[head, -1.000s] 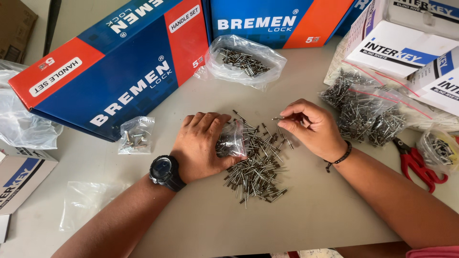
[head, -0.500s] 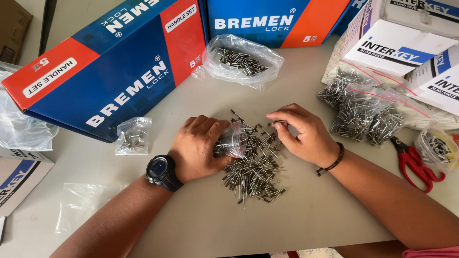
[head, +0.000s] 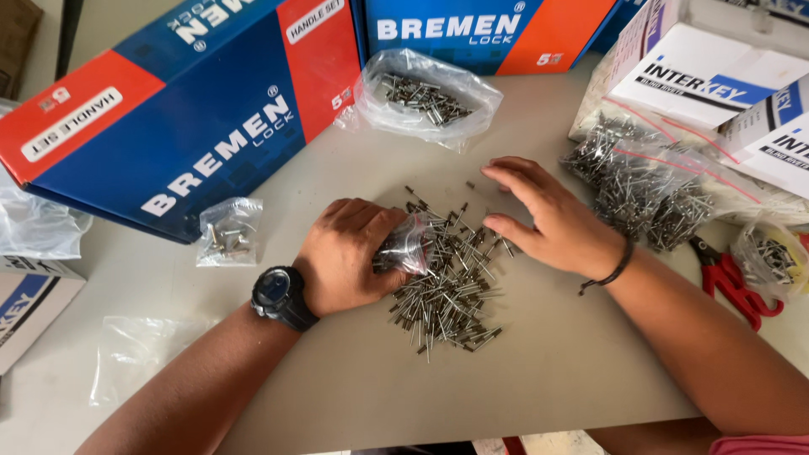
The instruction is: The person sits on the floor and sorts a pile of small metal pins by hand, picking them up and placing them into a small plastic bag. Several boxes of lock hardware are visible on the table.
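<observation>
Now, at the table: I sort blind rivets, both hands over the loose heap.
Change, right hand: half a second ago my right hand (head: 560, 223) sat curled over the heap's upper edge near the bag; it has since opened and slid up and to the right, fingers spread flat, palm down, holding nothing.
Change, left hand: my left hand (head: 345, 265), with the black wristwatch (head: 278, 295), stays where it was, closed on the small clear bag (head: 409, 244) at the heap's left edge.
Rivet heap: the loose rivets (head: 451, 291) lie on the grey table (head: 548, 371) between my hands, unchanged in spread.
Long axis: the pins point every way, though many run from lower left to upper right; the heap itself stretches from near my right fingertips down toward me.
Small bag: it lies crumpled under my left fingers, its mouth toward the heap; I cannot tell how full it is.
Surroundings: a larger open bag of rivets (head: 425, 97) sits above the heap against the blue-and-red boxes (head: 194, 126); a bundle of filled bags (head: 640, 185) lies to the right, and red-handled pliers (head: 733, 282) beside my right forearm.
</observation>
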